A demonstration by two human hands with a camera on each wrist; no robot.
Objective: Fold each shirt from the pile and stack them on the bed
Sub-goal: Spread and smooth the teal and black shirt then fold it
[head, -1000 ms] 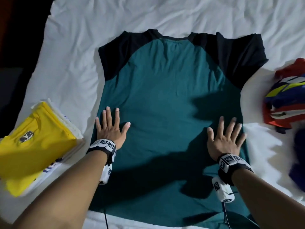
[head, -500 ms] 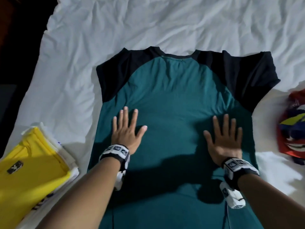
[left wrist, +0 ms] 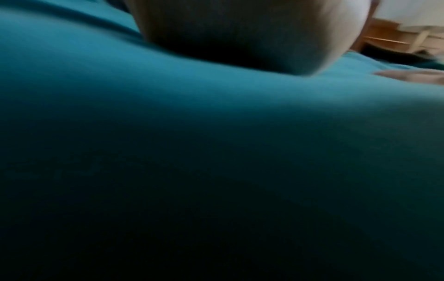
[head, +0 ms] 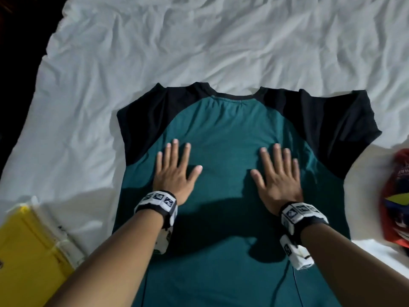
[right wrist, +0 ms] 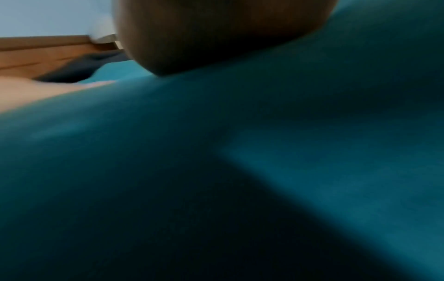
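A teal shirt [head: 225, 134] with black sleeves lies flat, back side up, on the white bed [head: 199, 47], its collar at the far end. My left hand [head: 174, 168] presses flat on its left chest area, fingers straight and spread. My right hand [head: 277, 173] lies flat on the right side in the same way. Both wrist views show only the heel of each palm resting on the teal shirt [left wrist: 216, 133] [right wrist: 216, 152]. A folded yellow shirt [head: 24, 258] tops a stack at the near left. The unfolded pile [head: 396, 196], red, blue and yellow, sits at the right edge.
Wrinkled white sheet extends beyond the collar and to the left of the shirt. The bed's left edge drops into darkness [head: 13, 85]. A wooden headboard [right wrist: 43, 49] shows in the right wrist view.
Both hands have slid up the shirt from near the waist toward the chest and drawn closer together, staying flat. The camera view has tilted further up the bed.
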